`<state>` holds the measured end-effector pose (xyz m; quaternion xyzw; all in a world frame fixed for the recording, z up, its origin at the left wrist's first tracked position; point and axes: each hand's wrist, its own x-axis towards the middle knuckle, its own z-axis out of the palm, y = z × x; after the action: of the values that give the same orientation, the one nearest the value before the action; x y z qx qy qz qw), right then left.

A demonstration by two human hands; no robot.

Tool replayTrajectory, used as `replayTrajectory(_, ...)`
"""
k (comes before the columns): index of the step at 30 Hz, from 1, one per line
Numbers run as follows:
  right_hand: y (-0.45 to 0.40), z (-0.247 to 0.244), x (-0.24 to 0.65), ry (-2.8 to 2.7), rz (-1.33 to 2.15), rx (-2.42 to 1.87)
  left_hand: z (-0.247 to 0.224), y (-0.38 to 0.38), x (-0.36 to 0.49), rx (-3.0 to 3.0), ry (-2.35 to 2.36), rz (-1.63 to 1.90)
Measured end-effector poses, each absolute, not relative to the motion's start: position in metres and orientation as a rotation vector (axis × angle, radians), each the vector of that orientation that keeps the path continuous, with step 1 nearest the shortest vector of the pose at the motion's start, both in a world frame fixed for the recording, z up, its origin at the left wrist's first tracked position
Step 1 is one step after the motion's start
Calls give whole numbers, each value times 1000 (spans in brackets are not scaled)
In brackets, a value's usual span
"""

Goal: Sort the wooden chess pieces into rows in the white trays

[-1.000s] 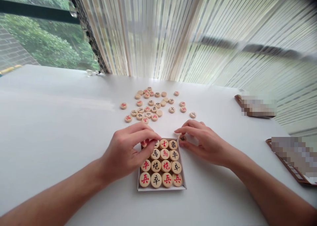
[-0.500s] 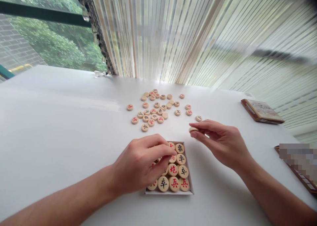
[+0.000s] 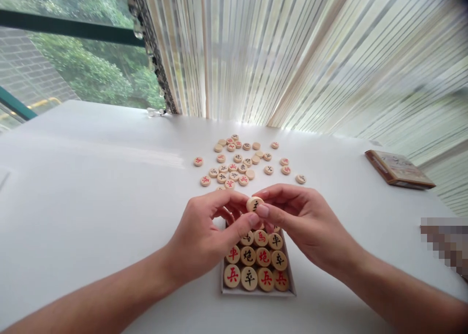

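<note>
A round wooden Chinese chess piece (image 3: 251,205) with a black character is tilted up above the far part of the box. My right hand (image 3: 305,214) pinches it between thumb and fingers. From the other side my left hand (image 3: 204,226) meets the same piece, its index finger at the edge and its thumb just below. Under both hands lies a shallow open box (image 3: 258,293), with rows of red and black pieces face up, such as a red piece (image 3: 232,276) in the front left corner. The box's far rows are partly hidden by my fingers.
Loose chess pieces (image 3: 233,167) lie scattered on the white table (image 3: 109,192) beyond the box, some blank side up. A flat brown box (image 3: 402,169) lies at the right, and a blurred-out item (image 3: 444,241) sits nearer. A striped string curtain (image 3: 248,56) hangs behind.
My right hand has brought its piece left to over the box. My left hand has lifted off the boxed pieces and met it there. The view has shifted slightly.
</note>
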<state>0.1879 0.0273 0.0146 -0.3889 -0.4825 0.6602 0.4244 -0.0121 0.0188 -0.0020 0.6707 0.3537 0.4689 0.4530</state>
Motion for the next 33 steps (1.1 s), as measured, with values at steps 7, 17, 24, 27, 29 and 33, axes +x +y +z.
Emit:
replayTrajectory(7,24,8,194,-1240,1694,-1003,-3,20,-13,1590,897,1090)
replayTrajectory(17,17,15,198,-1355,1527,-1019,3,14,-12,1752,915,1177)
replayTrajectory(24,15,14,195,-1266,1550,-950,3,14,-10,1784,941,1215)
replayTrajectory(27,15,13,195,-1223,1572,-929,3,14,-10,1844,962,1209)
replayTrajectory(29,15,12,195,-1206,1589,-931,3,14,-11,1867,963,1198)
replayTrajectory(33,15,12,195,-1166,1642,-946,4,14,-11,1805,970,1170)
